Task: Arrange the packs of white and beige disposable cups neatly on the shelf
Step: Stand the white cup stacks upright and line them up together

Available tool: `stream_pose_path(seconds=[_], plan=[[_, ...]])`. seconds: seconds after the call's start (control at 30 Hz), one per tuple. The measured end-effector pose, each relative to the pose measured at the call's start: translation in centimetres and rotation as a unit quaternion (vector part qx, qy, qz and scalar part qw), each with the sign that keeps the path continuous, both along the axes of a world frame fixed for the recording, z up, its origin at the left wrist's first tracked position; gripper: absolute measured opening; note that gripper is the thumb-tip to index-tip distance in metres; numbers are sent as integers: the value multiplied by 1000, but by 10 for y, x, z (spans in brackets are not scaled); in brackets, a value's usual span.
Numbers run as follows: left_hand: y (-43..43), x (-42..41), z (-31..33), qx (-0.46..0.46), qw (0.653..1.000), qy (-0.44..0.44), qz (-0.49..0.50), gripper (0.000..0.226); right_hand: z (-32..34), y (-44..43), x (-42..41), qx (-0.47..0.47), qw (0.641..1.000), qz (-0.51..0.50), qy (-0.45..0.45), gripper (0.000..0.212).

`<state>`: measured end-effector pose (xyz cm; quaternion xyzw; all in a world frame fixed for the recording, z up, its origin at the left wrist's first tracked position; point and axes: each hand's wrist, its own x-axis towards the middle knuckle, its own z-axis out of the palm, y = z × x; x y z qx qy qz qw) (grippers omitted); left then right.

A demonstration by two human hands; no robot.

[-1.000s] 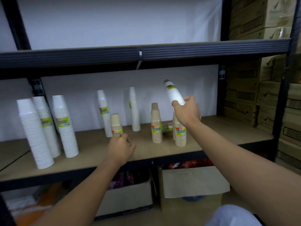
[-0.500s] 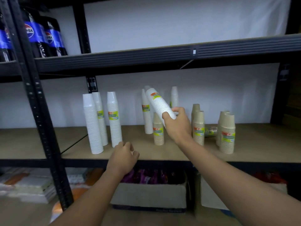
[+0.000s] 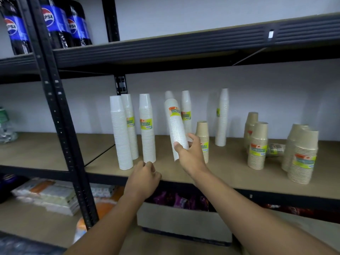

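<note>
My right hand (image 3: 190, 155) grips the lower end of a tall white cup pack (image 3: 174, 124), tilted slightly left, its base just above the wooden shelf (image 3: 230, 173). Three white packs (image 3: 148, 129) stand upright to its left; two more white packs (image 3: 223, 116) stand behind and to the right. A short beige pack (image 3: 202, 131) sits just behind my right hand. Several beige packs (image 3: 257, 146) stand at the right, and one small pack lies on its side among them. My left hand (image 3: 145, 178) hovers loosely curled at the shelf's front edge, holding nothing.
A black upright post (image 3: 60, 126) divides the shelving at the left. Pepsi bottles (image 3: 49, 23) stand on the upper shelf (image 3: 184, 45). Cardboard boxes (image 3: 184, 223) and wrapped goods sit on the floor level below.
My right hand has carried the white pack leftward and down toward the group of white packs, turning it more upright. The view has panned left. My left hand stayed near the shelf edge.
</note>
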<state>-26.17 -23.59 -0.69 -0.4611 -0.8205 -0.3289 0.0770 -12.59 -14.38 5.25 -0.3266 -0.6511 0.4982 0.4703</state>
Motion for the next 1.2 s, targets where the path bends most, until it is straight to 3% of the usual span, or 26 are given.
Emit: stream_pose_path(seconds=[0.33, 0.67, 1.2], plan=[[16, -29, -17, 9, 999, 30, 26, 15, -36, 22, -28, 39, 995, 36, -90, 89], [23, -41, -29, 25, 996, 78, 19, 18, -51, 31, -47, 105, 984, -4, -143, 64], [21, -47, -28, 17, 997, 70, 10, 23, -52, 42, -57, 126, 975, -8, -181, 76]])
